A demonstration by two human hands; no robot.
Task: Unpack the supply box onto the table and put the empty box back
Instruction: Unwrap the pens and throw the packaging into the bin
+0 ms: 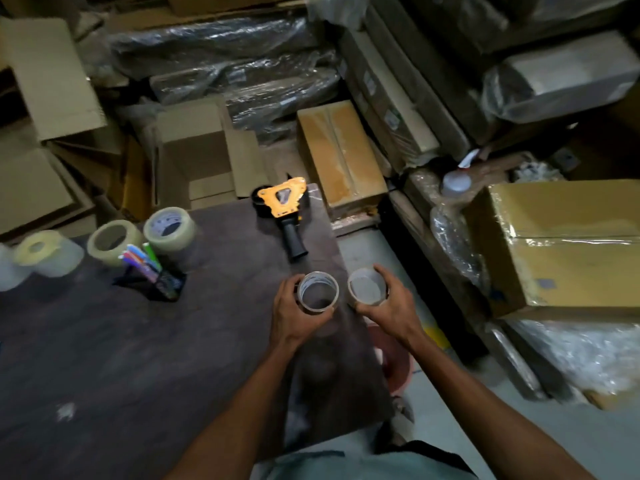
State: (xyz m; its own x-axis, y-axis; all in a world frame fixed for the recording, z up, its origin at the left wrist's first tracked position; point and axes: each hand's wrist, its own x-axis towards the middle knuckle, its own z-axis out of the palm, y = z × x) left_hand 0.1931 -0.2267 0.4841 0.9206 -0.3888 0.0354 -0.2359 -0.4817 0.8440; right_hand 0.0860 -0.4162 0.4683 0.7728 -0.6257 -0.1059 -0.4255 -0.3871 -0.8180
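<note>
Two rolls of clear tape are held up side by side over the right-hand edge of a dark surface (138, 358) in a crowded storeroom. The left roll (318, 292) is gripped by the left hand (294, 313), whose fingers (289, 284) are curled round its outer wall with the thumb underneath. The right roll (367, 286) is gripped in the same way by the right hand (391, 306), fingers wrapped round its far side. The two rolls are just beside each other but apart, their open cores turned up toward the camera.

Behind the hands, an orange and black tape dispenser (282, 211) is seen lying on the surface, its black handle pointed toward the person. Farther left, two larger tape rolls (169, 230) (112, 242) are stood close together near the far edge, and a black pen holder (156, 278) filled with coloured markers is set just in front of them. A pale roll of film (48, 252) lies on its side at the left edge.

The surface is hemmed in by stacked cardboard cartons (341, 154) and plastic-wrapped bundles (221, 43). Which of the cartons is the supply box cannot be told. A reddish bucket (398, 358) is partly seen on the floor under the right forearm.
</note>
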